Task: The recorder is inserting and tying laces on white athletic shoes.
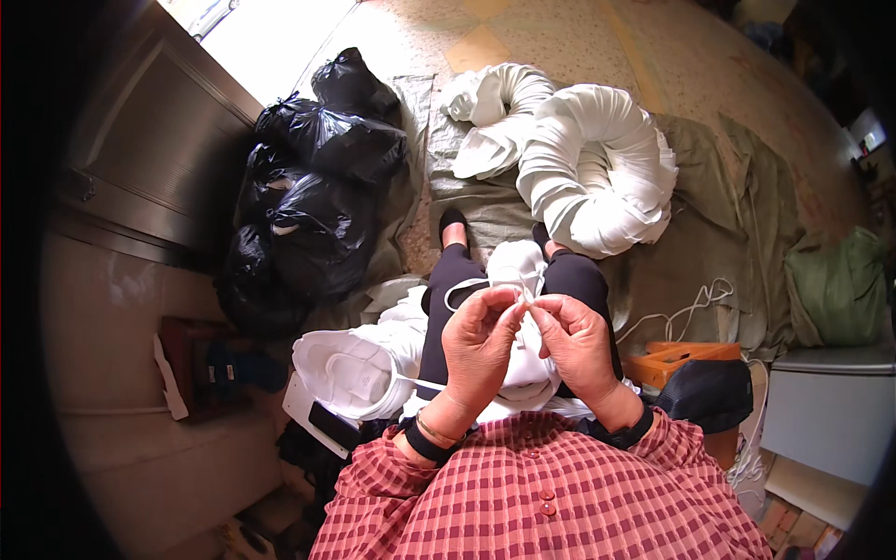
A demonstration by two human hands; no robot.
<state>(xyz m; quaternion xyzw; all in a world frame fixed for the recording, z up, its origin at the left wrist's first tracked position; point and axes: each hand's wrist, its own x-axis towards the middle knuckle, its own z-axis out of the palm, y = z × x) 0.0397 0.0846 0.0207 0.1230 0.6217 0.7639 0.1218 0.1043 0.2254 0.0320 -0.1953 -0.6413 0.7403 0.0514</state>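
Note:
A white shoe upper (515, 262) lies on my lap between my thighs, its rounded end pointing away from me. Over it my left hand (474, 347) and my right hand (581, 343) meet, thumbs and fingertips pinched together on a thin white shoelace (465, 283). The lace makes a loop to the left of my left fingers. Where exactly each fingertip grips it is too small to see. By my left thigh rests a nested stack of white shoe uppers (347, 371), with a white strap running from it toward my left wrist.
Black plastic bags (327, 224) are heaped at the left. Ring-shaped stacks of white uppers (597, 168) lie ahead on a grey-green sheet (719, 205). To my right are an orange wooden box (667, 359), a white cord (691, 313) and a grey cabinet (831, 401).

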